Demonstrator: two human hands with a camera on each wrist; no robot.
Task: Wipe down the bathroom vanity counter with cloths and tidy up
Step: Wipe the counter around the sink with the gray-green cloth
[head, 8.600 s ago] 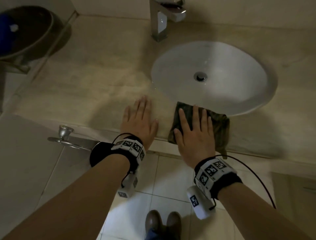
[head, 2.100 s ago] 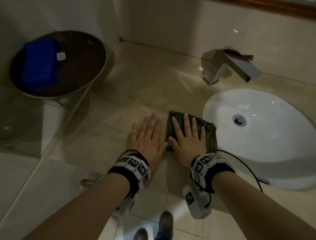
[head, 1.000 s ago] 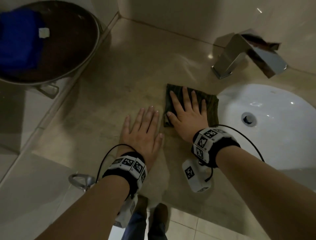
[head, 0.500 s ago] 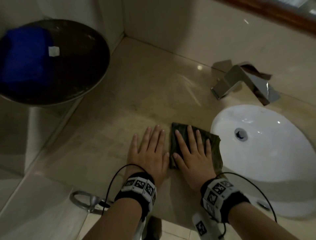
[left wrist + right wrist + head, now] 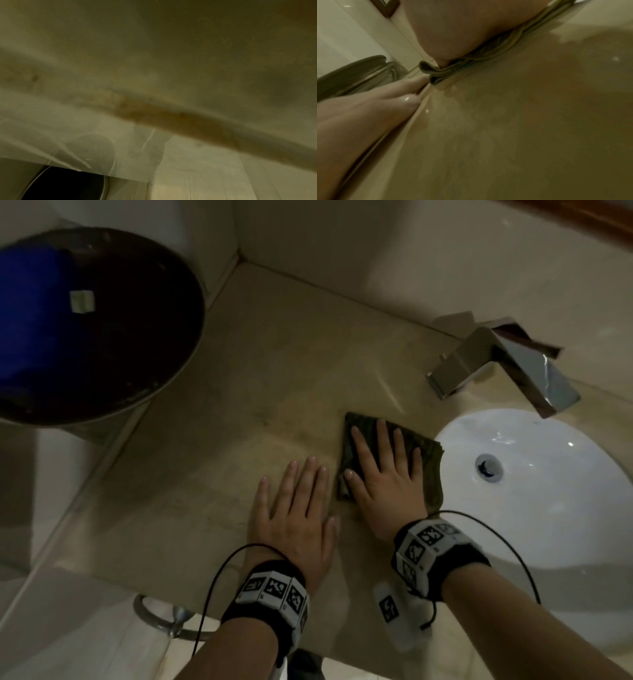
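A folded dark green cloth [image 5: 428, 460] lies on the beige vanity counter [image 5: 239, 412], just left of the white sink basin [image 5: 555, 501]. My right hand [image 5: 383, 470] presses flat on it with straight, spread fingers. Beside it, my left hand [image 5: 294, 508] rests flat on the bare counter, fingers straight, holding nothing. In the right wrist view the cloth's folded edge [image 5: 436, 75] shows under my right palm [image 5: 462, 29], with my left hand [image 5: 368, 108] flat on the counter next to it. The left wrist view is blurred counter surface.
A chrome faucet [image 5: 496, 368] stands behind the basin. A dark round bowl [image 5: 130, 330] holding a blue cloth [image 5: 37, 320] sits at the far left. A metal ring holder [image 5: 164, 621] hangs below the counter's front edge. Walls close the back and left.
Over the past second the right hand slid the cloth toward me and then away again beside the sink. The left hand stayed flat on the counter.
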